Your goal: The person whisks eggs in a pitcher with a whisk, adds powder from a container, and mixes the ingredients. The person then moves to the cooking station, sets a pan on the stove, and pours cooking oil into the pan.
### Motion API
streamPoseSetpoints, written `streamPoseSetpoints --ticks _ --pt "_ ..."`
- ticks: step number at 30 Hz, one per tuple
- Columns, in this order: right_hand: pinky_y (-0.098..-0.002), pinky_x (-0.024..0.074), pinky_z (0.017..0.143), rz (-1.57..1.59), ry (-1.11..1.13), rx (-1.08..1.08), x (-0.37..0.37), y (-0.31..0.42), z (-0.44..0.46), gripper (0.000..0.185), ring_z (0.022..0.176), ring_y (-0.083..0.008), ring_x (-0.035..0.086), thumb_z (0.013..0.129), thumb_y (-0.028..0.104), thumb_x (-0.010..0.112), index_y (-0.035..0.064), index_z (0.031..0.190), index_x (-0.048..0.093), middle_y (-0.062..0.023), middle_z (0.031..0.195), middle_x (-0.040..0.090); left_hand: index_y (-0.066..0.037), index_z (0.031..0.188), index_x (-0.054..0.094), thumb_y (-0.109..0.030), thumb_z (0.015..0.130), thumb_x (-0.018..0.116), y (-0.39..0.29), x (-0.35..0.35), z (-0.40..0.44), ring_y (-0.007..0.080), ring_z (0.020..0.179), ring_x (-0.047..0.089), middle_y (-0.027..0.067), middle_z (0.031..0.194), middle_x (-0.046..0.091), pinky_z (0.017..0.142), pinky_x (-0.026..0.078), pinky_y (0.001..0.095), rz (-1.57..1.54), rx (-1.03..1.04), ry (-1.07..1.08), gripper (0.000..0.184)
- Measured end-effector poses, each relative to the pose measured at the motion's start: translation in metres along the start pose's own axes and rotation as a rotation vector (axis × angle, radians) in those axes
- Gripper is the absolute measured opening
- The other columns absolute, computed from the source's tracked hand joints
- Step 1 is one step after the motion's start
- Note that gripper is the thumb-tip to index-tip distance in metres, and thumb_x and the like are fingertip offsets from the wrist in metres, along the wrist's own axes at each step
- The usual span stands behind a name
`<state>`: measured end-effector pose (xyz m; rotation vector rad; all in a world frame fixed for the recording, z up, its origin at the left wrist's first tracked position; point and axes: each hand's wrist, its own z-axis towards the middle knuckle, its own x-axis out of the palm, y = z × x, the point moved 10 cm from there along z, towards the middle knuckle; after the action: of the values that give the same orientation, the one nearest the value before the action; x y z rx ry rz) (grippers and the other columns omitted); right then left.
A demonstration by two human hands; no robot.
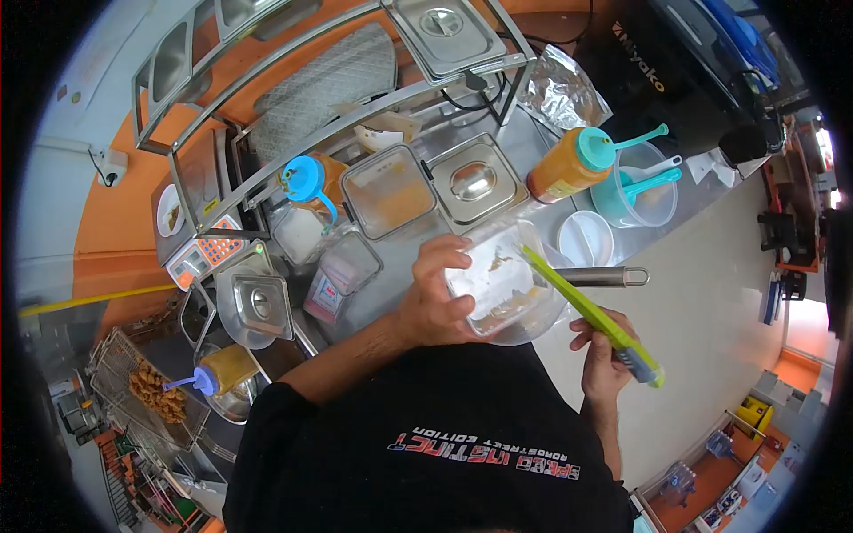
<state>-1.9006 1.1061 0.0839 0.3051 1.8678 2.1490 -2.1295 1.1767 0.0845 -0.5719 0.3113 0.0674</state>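
My left hand (437,298) is closed around the side of a clear plastic container (524,330), tilted in front of my chest. Inside it lies something white (498,277), like paper or powder, with a few small brown bits. My right hand (607,357) grips the grey-and-green handle end of long green tongs (582,306). Their tip reaches over the container's right part; whether it touches the contents I cannot tell.
Behind the container stand a lidded steel pan (476,182), a clear lidded box (389,191) and an orange sauce bottle (569,166). A tub of utensils (633,191) is at right. Fried food (157,391) sits in a wire basket (111,369) at left.
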Motion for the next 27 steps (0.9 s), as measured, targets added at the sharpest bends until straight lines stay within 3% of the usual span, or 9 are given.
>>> streamPoseSetpoints --ticks 1,3,8,11,13,15,19,23,27 --pt "-0.0272 0.0549 0.056 0.005 0.008 -0.001 0.000 -0.003 0.001 0.022 0.072 -0.0222 0.067 0.093 0.013 0.061 -0.0080 0.097 0.064 -0.0210 0.092 0.067 -0.028 0.130 0.036 -0.022 0.056 0.093 -0.005 -0.005 -0.002 0.0382 0.112 0.043 0.0161 0.122 0.035 0.089 0.044 0.0525 -0.109 0.052 -0.084 0.093" --pt "-0.0281 0.0554 0.056 -0.134 0.162 -0.094 0.017 -0.003 0.002 0.020 0.072 -0.0220 0.068 0.091 0.013 0.063 -0.0072 0.094 0.066 -0.0212 0.093 0.067 -0.027 0.125 0.040 -0.022 0.056 0.093 -0.006 -0.005 -0.001 0.0390 0.112 0.043 0.0161 0.122 0.036 0.089 0.044 0.0529 -0.141 0.031 -0.063 0.088" --pt "-0.0286 0.0537 0.056 -0.020 0.165 0.029 0.015 -0.008 -0.002 0.022 0.062 -0.0209 0.066 0.089 0.014 0.065 -0.0069 0.093 0.063 -0.0191 0.080 0.067 -0.025 0.116 0.045 -0.024 0.055 0.092 -0.008 0.010 0.006 0.0407 0.114 0.044 0.0158 0.121 0.038 0.089 0.042 0.0533 -0.156 0.010 0.025 0.077" --pt "-0.0286 0.0536 0.056 0.049 0.183 0.135 0.006 -0.018 -0.007 0.025 0.062 -0.0218 0.066 0.090 0.015 0.065 -0.0084 0.097 0.060 -0.0199 0.082 0.066 -0.027 0.115 0.047 -0.022 0.056 0.090 -0.008 0.013 0.009 0.0398 0.114 0.045 0.0140 0.120 0.040 0.090 0.042 0.0529 -0.137 0.005 0.050 0.074" --pt "-0.0280 0.0526 0.053 0.079 0.166 0.113 0.007 -0.019 -0.009 0.024 0.062 -0.0224 0.066 0.092 0.015 0.063 -0.0083 0.097 0.058 -0.0193 0.082 0.066 -0.029 0.114 0.048 -0.020 0.056 0.089 -0.011 0.015 0.012 0.0393 0.114 0.045 0.0130 0.119 0.040 0.090 0.041 0.0525 -0.105 0.017 0.075 0.072" --pt "-0.0272 0.0510 0.049 0.201 -0.006 0.256 -0.006 -0.036 -0.011 0.024 0.062 -0.0221 0.066 0.093 0.016 0.061 -0.0075 0.097 0.059 -0.0184 0.079 0.066 -0.032 0.114 0.050 -0.019 0.056 0.088 -0.013 0.019 0.015 0.0391 0.114 0.046 0.0117 0.118 0.042 0.090 0.041 0.0514 -0.128 0.016 0.108 0.070" --pt "-0.0250 0.0481 0.046 0.284 -0.108 0.353 -0.014 -0.052 -0.011 0.024 0.057 -0.0179 0.064 0.096 0.018 0.058 -0.0059 0.098 0.061 -0.0171 0.077 0.067 -0.031 0.115 0.051 -0.019 0.057 0.087 -0.012 0.022 0.016 0.0393 0.113 0.046 0.0117 0.118 0.042 0.090 0.041 0.0512 -0.112 0.009 0.114 0.070" --pt "-0.0235 0.0463 0.045 0.401 -0.178 0.329 -0.027 -0.051 -0.010 0.025 0.054 -0.0162 0.061 0.097 0.019 0.056 -0.0054 0.097 0.062 -0.0162 0.073 0.067 -0.026 0.117 0.049 -0.020 0.054 0.089 -0.007 0.017 0.015 0.0396 0.113 0.046 0.0139 0.118 0.041 0.089 0.042 0.0527 -0.099 0.002 0.049 0.075" --pt "-0.0194 0.0427 0.045 0.428 -0.230 0.224 -0.043 -0.034 -0.007 0.023 0.062 -0.0124 0.062 0.099 0.020 0.053 -0.0001 0.099 0.064 -0.0102 0.078 0.068 -0.022 0.122 0.040 -0.024 0.055 0.091 0.003 0.009 0.012 0.0385 0.112 0.044 0.0163 0.121 0.037 0.087 0.044 0.0515 -0.040 -0.009 -0.033 0.084"
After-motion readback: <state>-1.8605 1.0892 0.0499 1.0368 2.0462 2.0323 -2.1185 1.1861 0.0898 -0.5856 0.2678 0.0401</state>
